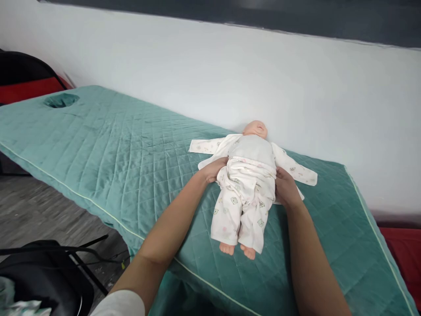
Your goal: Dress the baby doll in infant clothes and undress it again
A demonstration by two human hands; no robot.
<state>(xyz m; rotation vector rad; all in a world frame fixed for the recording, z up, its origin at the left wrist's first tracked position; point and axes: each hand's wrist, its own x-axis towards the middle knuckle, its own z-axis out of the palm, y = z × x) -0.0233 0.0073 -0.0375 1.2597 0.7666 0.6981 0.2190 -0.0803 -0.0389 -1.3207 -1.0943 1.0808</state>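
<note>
A baby doll lies on its back on the green quilted cover, head toward the wall and bare feet toward me. White printed baby trousers cover its legs up to the waist. A white printed baby jacket is spread open beneath it, sleeves out to both sides, over a plain pale top. At the left of the waistband, my left hand is closed on the trousers. My right hand grips the trousers at the other side, its fingertips partly hidden behind the cloth.
The covered bed has a round face hole at its far left end and stands against a white wall. A black chair with plastic packets is at lower left. Red items show at both sides.
</note>
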